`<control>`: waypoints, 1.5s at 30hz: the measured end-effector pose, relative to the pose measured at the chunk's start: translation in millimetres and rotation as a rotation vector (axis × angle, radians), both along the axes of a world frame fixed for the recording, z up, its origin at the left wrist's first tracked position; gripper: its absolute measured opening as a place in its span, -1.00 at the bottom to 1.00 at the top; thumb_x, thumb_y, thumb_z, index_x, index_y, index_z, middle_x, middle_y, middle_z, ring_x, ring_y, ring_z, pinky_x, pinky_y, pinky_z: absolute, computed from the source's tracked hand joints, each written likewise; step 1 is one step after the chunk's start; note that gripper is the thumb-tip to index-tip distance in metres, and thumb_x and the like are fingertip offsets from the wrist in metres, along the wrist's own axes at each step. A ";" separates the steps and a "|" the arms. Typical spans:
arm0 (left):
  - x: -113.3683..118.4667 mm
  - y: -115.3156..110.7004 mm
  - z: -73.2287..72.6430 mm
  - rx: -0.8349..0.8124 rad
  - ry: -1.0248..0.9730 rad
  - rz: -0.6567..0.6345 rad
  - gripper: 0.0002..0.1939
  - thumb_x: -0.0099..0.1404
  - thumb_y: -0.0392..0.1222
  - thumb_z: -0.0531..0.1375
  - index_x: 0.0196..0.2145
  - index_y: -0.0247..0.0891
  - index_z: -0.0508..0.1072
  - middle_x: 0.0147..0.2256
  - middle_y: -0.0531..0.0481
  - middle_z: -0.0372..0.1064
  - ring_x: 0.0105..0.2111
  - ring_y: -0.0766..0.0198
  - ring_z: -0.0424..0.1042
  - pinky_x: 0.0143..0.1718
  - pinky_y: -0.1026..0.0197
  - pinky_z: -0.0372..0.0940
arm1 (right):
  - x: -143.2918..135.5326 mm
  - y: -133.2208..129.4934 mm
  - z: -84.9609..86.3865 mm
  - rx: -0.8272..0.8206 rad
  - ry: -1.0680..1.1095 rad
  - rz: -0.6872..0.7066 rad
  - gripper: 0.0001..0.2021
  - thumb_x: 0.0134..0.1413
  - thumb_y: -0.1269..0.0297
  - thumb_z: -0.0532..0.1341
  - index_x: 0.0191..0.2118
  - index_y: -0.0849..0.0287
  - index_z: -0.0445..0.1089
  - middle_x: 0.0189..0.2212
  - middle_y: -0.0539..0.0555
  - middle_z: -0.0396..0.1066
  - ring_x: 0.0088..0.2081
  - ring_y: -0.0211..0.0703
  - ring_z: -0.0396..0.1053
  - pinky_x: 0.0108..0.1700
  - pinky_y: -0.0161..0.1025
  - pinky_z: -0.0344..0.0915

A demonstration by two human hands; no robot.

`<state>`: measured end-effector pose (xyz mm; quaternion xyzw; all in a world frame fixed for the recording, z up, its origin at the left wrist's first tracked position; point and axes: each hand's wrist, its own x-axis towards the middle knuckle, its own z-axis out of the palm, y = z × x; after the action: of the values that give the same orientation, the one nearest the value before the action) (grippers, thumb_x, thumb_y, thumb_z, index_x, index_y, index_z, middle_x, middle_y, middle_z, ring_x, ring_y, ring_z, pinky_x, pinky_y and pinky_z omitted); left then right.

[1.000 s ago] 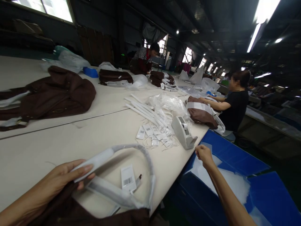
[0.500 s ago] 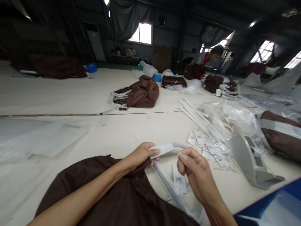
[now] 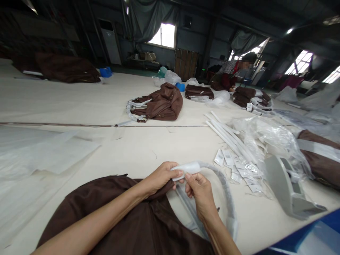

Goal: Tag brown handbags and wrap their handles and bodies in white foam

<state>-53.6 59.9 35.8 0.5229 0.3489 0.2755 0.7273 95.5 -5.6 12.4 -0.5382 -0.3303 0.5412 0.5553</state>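
A dark brown bag [image 3: 127, 219] lies at the table's near edge, under my left forearm. Its handle [image 3: 225, 184], covered in pale wrapping, curves out to the right over the table. My left hand [image 3: 163, 177] pinches the end of a white foam wrap [image 3: 186, 170] around the handle, thumb on top. Against the same wrap, the thumb and fingertips of my right hand [image 3: 199, 191] are pressed together at its lower edge. A second wrapped strap [image 3: 187, 203] runs beneath my right hand, partly hidden by it.
White tags [image 3: 239, 170], white strips [image 3: 228, 138] and clear plastic bags [image 3: 268, 138] lie to the right, beside a grey tape dispenser [image 3: 289, 187]. Another brown bag [image 3: 164, 104] sits across the table seam. Plastic sheets [image 3: 39, 152] cover the left. A person [image 3: 228, 74] is at the far side.
My right hand has moved left and down from beyond the wrap to touch it beside my left hand. The left hand keeps its hold. The camera view has shifted slightly.
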 end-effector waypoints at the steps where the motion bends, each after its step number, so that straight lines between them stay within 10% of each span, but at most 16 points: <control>1: -0.5 0.0 -0.8 -0.009 -0.008 -0.005 -0.63 0.12 0.05 0.32 -0.36 -0.37 0.44 -0.47 -0.02 0.41 -0.55 0.35 0.33 -0.57 0.35 0.24 | -0.3 0.7 -1.1 0.003 -0.004 0.003 -0.61 -0.06 -0.03 0.36 -0.54 0.18 0.29 -0.70 -0.08 0.28 -0.64 -0.35 0.12 -0.55 -0.34 0.03; 15: 2.0 -7.6 -5.1 -0.062 -0.074 0.120 -0.62 0.16 0.06 0.31 -0.41 -0.38 0.44 -0.57 -0.05 0.40 -0.67 0.42 0.25 -0.68 0.41 0.09 | 8.9 5.5 0.5 0.114 -0.046 0.176 -0.75 0.02 0.10 0.27 -0.45 0.20 0.36 -0.53 0.00 0.41 -0.49 -0.27 0.27 -0.39 -0.29 0.20; 32: -0.5 -3.9 -12.0 -0.133 -0.093 0.001 -0.45 0.25 0.03 0.28 0.10 -0.30 0.33 -0.52 0.01 0.37 -0.55 0.36 0.27 -0.65 0.42 0.15 | -5.8 29.8 -4.6 0.138 -0.015 0.057 -0.87 -0.03 0.24 0.26 -0.40 0.18 0.35 -0.59 -0.08 0.35 -0.57 -0.31 0.26 -0.51 -0.36 0.21; 38: 5.7 -1.2 -13.2 -0.121 -0.015 -0.087 -0.61 0.22 0.08 0.28 -0.26 -0.36 0.47 -0.50 -0.05 0.42 -0.64 0.44 0.22 -0.64 0.41 0.13 | -0.6 40.4 -8.7 0.089 -0.181 -0.027 -0.76 -0.06 0.20 0.26 -0.60 0.19 0.30 -0.71 -0.09 0.25 -0.63 -0.31 0.15 -0.58 -0.34 0.12; 45: 4.9 3.6 12.7 -0.021 0.072 0.176 -0.69 0.09 -0.02 0.35 -0.44 -0.36 0.46 -0.55 -0.03 0.44 -0.68 0.45 0.22 -0.68 0.42 0.03 | 32.6 12.6 23.6 0.007 -0.338 0.040 -0.81 0.04 0.17 0.22 -0.47 0.16 0.30 -0.74 -0.13 0.26 -0.68 -0.35 0.13 -0.58 -0.39 0.06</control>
<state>-48.7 63.5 48.6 0.4921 0.4221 0.3157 0.6928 128.1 7.0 36.0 -0.6129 -0.4314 0.4528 0.4829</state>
